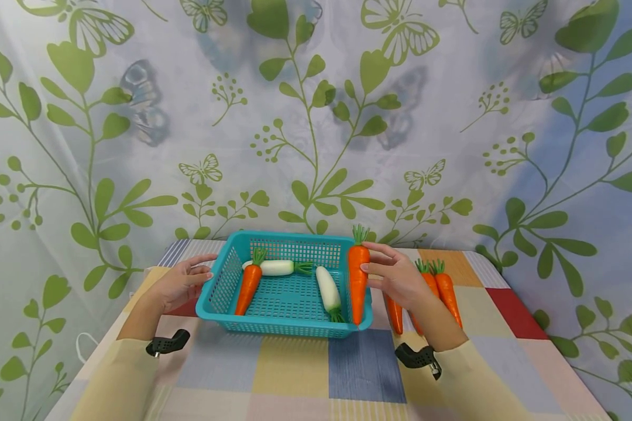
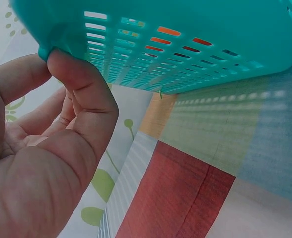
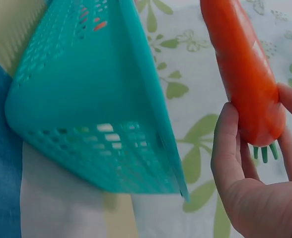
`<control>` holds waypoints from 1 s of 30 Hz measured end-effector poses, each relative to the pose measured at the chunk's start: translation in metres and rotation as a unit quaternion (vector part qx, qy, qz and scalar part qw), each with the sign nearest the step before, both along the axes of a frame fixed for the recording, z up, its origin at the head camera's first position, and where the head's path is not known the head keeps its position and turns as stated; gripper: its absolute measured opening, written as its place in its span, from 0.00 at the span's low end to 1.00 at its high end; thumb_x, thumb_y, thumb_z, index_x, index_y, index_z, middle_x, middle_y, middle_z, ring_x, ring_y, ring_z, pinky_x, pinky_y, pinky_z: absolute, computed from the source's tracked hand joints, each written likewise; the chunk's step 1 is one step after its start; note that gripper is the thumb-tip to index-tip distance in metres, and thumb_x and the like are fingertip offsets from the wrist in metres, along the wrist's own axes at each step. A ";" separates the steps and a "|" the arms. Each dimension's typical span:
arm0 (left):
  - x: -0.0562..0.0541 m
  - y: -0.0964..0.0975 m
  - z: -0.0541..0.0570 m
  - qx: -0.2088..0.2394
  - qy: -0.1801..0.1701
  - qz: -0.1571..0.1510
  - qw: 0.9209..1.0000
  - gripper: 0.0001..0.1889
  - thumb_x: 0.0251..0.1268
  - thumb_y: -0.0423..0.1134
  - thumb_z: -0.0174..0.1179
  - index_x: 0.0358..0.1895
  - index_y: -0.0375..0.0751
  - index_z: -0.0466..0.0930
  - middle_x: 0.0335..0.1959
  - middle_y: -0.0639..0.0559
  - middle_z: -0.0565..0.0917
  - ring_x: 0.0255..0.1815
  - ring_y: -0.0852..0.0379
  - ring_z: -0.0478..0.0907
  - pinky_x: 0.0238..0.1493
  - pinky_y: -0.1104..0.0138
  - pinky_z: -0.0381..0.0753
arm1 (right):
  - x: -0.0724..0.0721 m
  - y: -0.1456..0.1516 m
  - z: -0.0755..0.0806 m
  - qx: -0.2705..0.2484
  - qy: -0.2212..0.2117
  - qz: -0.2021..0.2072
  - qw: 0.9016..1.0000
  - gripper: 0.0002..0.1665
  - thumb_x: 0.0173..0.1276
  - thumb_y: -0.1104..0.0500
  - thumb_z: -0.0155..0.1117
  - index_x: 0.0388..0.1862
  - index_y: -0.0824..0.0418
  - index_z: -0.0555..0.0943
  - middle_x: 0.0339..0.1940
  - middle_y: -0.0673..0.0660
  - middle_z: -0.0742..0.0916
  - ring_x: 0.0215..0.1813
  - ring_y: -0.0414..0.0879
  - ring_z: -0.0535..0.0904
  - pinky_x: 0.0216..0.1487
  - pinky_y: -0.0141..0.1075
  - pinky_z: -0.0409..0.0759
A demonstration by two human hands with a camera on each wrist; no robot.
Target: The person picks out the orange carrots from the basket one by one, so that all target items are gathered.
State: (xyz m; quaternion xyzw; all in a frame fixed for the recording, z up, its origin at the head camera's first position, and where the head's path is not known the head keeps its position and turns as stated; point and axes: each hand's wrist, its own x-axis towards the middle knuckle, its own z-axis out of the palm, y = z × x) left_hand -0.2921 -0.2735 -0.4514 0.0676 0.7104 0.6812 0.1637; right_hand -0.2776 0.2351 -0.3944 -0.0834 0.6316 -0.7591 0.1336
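Head view, carrot (image 1: 357, 280): gripped by right hand (image 1: 397, 278) at right edge of basket (image 1: 289, 321)
Left hand (image 1: 181, 283): left edge pinched
Snag: basket could be tipped, right edge caught by carrot

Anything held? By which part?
Right hand: a carrot, by its thick upper end. Left hand: the teal basket, by the rim at its left end.

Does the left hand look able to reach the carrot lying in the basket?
Probably yes: the carrot lies close by, uncovered, in the open-topped basket, though the left hand would likely first need to let go of the basket.
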 end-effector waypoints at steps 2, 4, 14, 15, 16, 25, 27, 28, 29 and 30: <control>0.000 0.000 0.000 0.001 0.001 0.001 1.000 0.37 0.77 0.38 0.59 0.81 0.37 0.50 0.47 0.53 0.83 0.49 0.60 0.85 0.58 0.58 0.86 | 0.002 0.008 0.001 -0.006 0.004 -0.004 1.000 0.36 0.73 0.67 0.64 0.77 0.59 0.66 0.57 0.52 0.83 0.51 0.48 0.85 0.54 0.42 0.88; 0.000 0.000 0.000 0.002 0.001 0.003 1.000 0.37 0.77 0.38 0.59 0.81 0.37 0.50 0.46 0.54 0.83 0.48 0.60 0.85 0.57 0.58 0.87 | 0.004 0.017 0.002 -0.012 0.009 -0.008 1.000 0.35 0.73 0.68 0.63 0.77 0.58 0.67 0.55 0.50 0.84 0.50 0.46 0.85 0.53 0.41 0.88; 0.000 0.001 0.000 0.007 -0.003 0.011 1.000 0.37 0.76 0.37 0.59 0.81 0.38 0.51 0.43 0.58 0.82 0.46 0.61 0.85 0.55 0.63 0.87 | 0.007 0.062 -0.009 -0.026 0.032 -0.045 0.998 0.27 0.75 0.68 0.61 0.71 0.53 0.74 0.51 0.50 0.81 0.50 0.45 0.84 0.51 0.36 0.88; 0.000 0.001 0.000 0.005 -0.004 0.011 1.000 0.37 0.76 0.37 0.60 0.82 0.38 0.51 0.43 0.58 0.82 0.47 0.60 0.85 0.55 0.62 0.87 | 0.008 0.066 -0.010 -0.026 0.034 -0.048 0.998 0.27 0.75 0.68 0.61 0.70 0.53 0.75 0.51 0.50 0.81 0.50 0.45 0.83 0.51 0.36 0.88; 0.000 0.001 0.000 0.004 -0.004 0.011 1.000 0.38 0.76 0.37 0.60 0.82 0.38 0.51 0.43 0.57 0.82 0.47 0.60 0.85 0.56 0.61 0.87 | 0.009 0.070 -0.012 -0.029 0.036 -0.051 0.998 0.27 0.76 0.68 0.60 0.71 0.53 0.75 0.51 0.50 0.81 0.51 0.45 0.83 0.52 0.36 0.88; 0.000 0.000 0.000 -0.013 -0.004 0.011 1.000 0.38 0.76 0.39 0.60 0.82 0.40 0.52 0.45 0.56 0.81 0.53 0.54 0.84 0.58 0.59 0.86 | 0.014 0.110 -0.022 -0.048 0.062 -0.073 0.994 0.27 0.78 0.69 0.56 0.71 0.51 0.76 0.48 0.48 0.83 0.47 0.42 0.83 0.48 0.33 0.88; -0.001 0.000 -0.001 -0.012 -0.005 0.010 1.000 0.38 0.76 0.39 0.60 0.82 0.40 0.52 0.45 0.56 0.81 0.52 0.54 0.84 0.57 0.59 0.87 | 0.016 0.118 -0.023 -0.052 0.066 -0.077 0.993 0.26 0.78 0.68 0.55 0.71 0.52 0.76 0.47 0.47 0.83 0.44 0.41 0.83 0.45 0.32 0.87; -0.001 0.000 -0.001 -0.011 -0.005 0.010 1.000 0.38 0.76 0.39 0.60 0.82 0.40 0.52 0.45 0.56 0.81 0.52 0.54 0.85 0.58 0.59 0.87 | 0.016 0.122 -0.024 -0.054 0.068 -0.078 0.993 0.26 0.79 0.68 0.54 0.72 0.52 0.75 0.47 0.47 0.83 0.44 0.41 0.82 0.44 0.31 0.86; -0.001 -0.001 -0.001 -0.010 -0.005 0.009 1.000 0.38 0.76 0.39 0.60 0.82 0.40 0.52 0.45 0.56 0.81 0.52 0.55 0.85 0.58 0.59 0.87 | 0.017 0.126 -0.025 -0.057 0.072 -0.077 0.993 0.27 0.79 0.68 0.54 0.73 0.53 0.74 0.47 0.47 0.84 0.44 0.41 0.82 0.44 0.31 0.86; -0.002 -0.001 -0.001 -0.010 -0.004 0.008 1.000 0.38 0.76 0.39 0.60 0.82 0.40 0.52 0.45 0.57 0.81 0.52 0.55 0.85 0.57 0.59 0.87 | 0.017 0.130 -0.026 -0.059 0.074 -0.077 0.993 0.27 0.79 0.69 0.53 0.74 0.54 0.73 0.48 0.47 0.84 0.45 0.41 0.82 0.44 0.30 0.86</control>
